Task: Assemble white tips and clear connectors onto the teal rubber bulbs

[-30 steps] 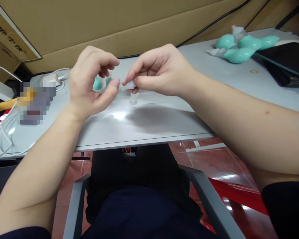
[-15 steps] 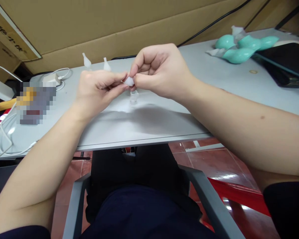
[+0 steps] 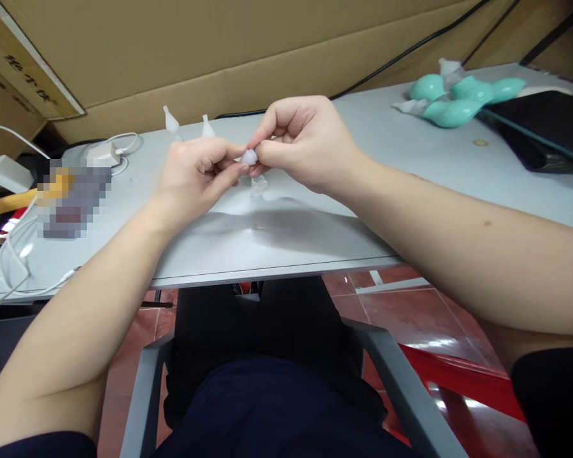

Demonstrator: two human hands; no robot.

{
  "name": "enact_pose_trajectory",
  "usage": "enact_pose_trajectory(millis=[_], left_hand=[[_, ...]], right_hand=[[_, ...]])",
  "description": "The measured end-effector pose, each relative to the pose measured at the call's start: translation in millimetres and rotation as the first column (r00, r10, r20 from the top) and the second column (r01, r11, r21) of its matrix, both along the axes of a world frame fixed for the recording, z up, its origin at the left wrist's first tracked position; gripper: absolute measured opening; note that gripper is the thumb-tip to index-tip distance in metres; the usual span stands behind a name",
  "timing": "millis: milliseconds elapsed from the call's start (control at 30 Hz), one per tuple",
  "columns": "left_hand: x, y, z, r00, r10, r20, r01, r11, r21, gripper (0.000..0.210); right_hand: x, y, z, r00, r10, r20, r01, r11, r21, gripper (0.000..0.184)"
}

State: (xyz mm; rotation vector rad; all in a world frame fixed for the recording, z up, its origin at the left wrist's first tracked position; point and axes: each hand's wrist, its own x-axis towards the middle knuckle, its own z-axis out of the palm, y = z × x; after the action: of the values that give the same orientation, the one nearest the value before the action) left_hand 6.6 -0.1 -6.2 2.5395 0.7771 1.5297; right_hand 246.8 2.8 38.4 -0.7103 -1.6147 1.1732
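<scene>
Between the fingertips of both hands, over the table, is a small white, soft-looking nozzle tip, much of it hidden by the fingers. My left hand pinches it from the left with thumb and fingers. My right hand grips it from the right between thumb and forefinger, the other fingers curled. Just below the hands a small clear plastic piece stands on the table. Behind my left hand are two white pointed nozzle tips, a left one and a right one, both upright.
At the back right lie several teal squeeze bulbs with whitish tips, beside a dark flat device. A tan ring lies nearby. On the left are a white charger, cables and a blurred-out item. Cardboard walls the back.
Both hands keep their pinch on the nozzle tip, whose visible part looks slightly turned and smaller. The view has shifted a little.
</scene>
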Motion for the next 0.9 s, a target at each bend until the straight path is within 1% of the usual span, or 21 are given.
enact_pose_trajectory(millis=[133, 233, 367, 467, 567, 667, 800, 900], left_hand=[[-2.7, 8.4, -5.5, 1.000, 0.015, 0.005, -0.015, 0.998, 0.067, 0.027], [-4.6, 14.6, -7.4, 1.000, 0.014, 0.023, -0.016, 0.994, 0.111, 0.027], [-4.3, 19.7, -8.4, 0.998, 0.008, 0.060, -0.018, 0.987, 0.162, 0.030], [-3.7, 21.9, -8.8, 0.998, 0.005, 0.061, -0.016, 0.983, 0.185, 0.035], [-4.3, 23.5, -9.1, 0.998, 0.012, 0.056, -0.023, 0.981, 0.193, 0.043], [-5.7, 24.9, -9.0, 0.999, 0.016, 0.048, -0.026, 0.978, 0.206, 0.046], [-6.5, 25.1, -7.5, 0.999, -0.020, 0.040, 0.010, 0.973, 0.231, 0.040], [-6.4, 22.8, -5.7, 0.999, -0.024, 0.031, 0.016, 0.975, 0.222, 0.040]], right_hand=[[1.3, 1.3, 0.5, 1.000, 0.005, -0.002, -0.005, 1.000, 0.000, 0.056], [2.7, 2.3, 1.5, 1.000, -0.008, 0.030, 0.008, 1.000, -0.003, 0.051], [6.6, 2.0, 3.4, 0.997, -0.028, 0.072, 0.030, 0.999, -0.028, 0.053], [12.0, 3.5, 2.8, 0.998, 0.022, 0.066, -0.018, 0.998, -0.061, 0.046], [15.3, 7.6, 0.9, 0.995, 0.095, 0.027, -0.092, 0.991, -0.101, 0.038], [13.5, 10.3, 0.3, 0.989, 0.141, -0.045, -0.147, 0.975, -0.170, 0.042], [9.0, 9.4, 2.2, 0.979, 0.155, -0.130, -0.185, 0.947, -0.261, 0.049], [8.8, 9.8, 2.5, 0.973, 0.162, -0.164, -0.207, 0.928, -0.310, 0.048]])
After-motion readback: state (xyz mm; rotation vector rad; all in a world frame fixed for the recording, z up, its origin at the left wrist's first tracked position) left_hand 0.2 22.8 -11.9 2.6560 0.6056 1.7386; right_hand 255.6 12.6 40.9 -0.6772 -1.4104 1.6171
